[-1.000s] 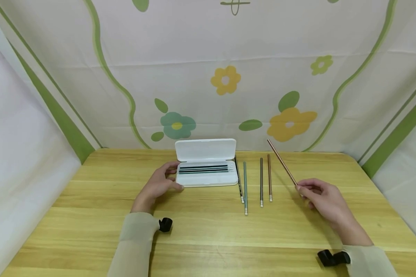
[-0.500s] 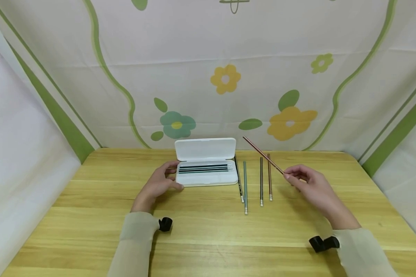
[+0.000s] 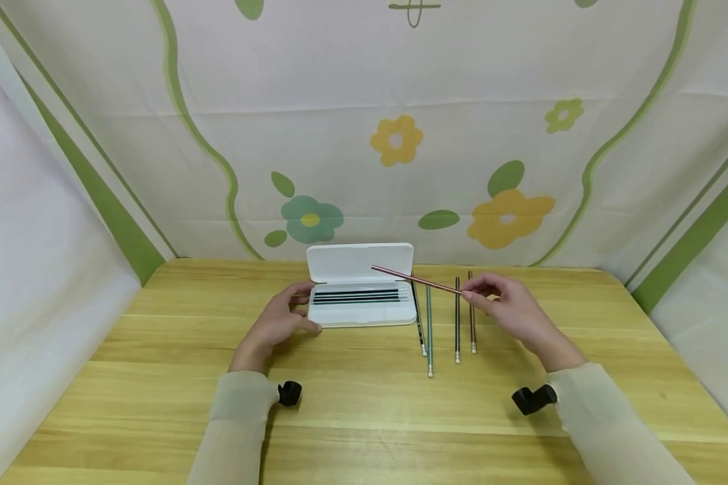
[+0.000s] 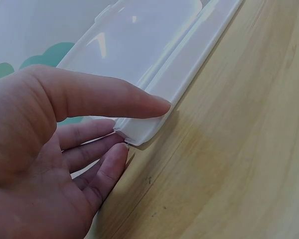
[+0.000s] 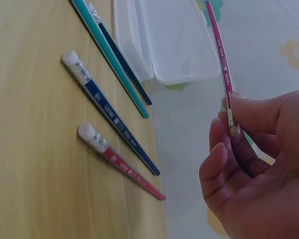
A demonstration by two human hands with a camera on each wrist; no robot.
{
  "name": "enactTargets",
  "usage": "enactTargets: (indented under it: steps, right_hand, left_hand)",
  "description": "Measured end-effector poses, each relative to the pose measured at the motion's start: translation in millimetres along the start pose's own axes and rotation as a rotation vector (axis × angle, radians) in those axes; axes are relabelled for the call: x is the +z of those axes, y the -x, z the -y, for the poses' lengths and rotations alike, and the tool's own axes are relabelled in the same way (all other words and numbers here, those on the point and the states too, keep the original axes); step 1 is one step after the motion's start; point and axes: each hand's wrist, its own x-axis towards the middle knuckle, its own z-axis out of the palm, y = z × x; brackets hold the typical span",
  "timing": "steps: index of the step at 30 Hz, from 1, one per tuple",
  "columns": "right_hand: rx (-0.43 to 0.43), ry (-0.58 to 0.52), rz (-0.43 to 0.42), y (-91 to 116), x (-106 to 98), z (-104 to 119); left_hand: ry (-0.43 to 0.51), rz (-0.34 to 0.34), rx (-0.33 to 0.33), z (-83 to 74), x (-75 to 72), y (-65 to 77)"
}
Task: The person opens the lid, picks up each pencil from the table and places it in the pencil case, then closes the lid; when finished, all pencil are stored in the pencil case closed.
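A white pencil case [image 3: 364, 315] lies with its lid [image 3: 346, 264] raised, several dark pencils [image 3: 354, 296] side by side inside. At its left end my left hand [image 3: 279, 322] holds the corner. In the left wrist view the thumb [image 4: 134, 102] lies along the front rim and the fingertips touch the end wall. My right hand [image 3: 509, 306] pinches a red pencil [image 3: 415, 278] near its eraser end, between thumb and fingers. That pencil is held up off the table, pointing left, its far end overlapping the lid in the head view.
Right of the case lie a black pencil [image 3: 418, 316], a green pencil [image 3: 429, 330], a dark blue pencil [image 5: 112, 114] and another red pencil [image 5: 124, 164], erasers toward the front. A flowered cloth [image 3: 279, 81] hangs behind the wooden table [image 3: 376, 411].
My right hand has moved left with the red pencil, which has swung from a steep slant to nearly level, its far end now over the lid. The left hand stays at the case.
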Motion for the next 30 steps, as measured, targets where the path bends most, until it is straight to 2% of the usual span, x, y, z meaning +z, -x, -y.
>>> enactTargets:
  steps: [15,30]
  right_hand:
    - [-0.047,0.082,0.038,-38,30,17]
    - [-0.048,0.048,0.063,-63,62,22]
  left_hand:
    - [0.005,-0.006,0.001,-1.3,4.3,0.4]
    - [0.013,-0.010,-0.004,-4.0,7.1,0.9]
